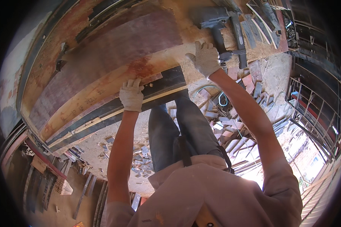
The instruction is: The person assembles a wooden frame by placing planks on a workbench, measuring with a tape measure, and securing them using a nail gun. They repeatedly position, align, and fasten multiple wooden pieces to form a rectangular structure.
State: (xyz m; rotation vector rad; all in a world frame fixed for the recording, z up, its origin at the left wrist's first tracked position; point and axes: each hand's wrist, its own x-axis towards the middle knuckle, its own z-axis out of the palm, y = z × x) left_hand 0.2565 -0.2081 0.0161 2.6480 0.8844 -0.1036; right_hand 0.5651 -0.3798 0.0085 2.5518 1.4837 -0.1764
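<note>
You're apparently steadying the long, straight black timber strip (166, 81) before you: left white-gloved hand (132, 95) across it, clamped or not I can't tell; right white-gloved hand (206, 59), thumb spread from fingers, near the black pistol-shaped nailer (212, 19). Next calls for firm support.

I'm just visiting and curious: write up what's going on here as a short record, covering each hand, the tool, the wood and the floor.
Left hand: in a pale glove, resting at the near edge of the boards; grip unclear
Right hand: in a pale glove, fingers spread, beside the tool; contact unclear
Tool: dark nail gun, lying beyond the right hand
Wood: reddish-brown panel on the worktop; pale strip along the near edge
Floor: scattered wood offcuts
</note>
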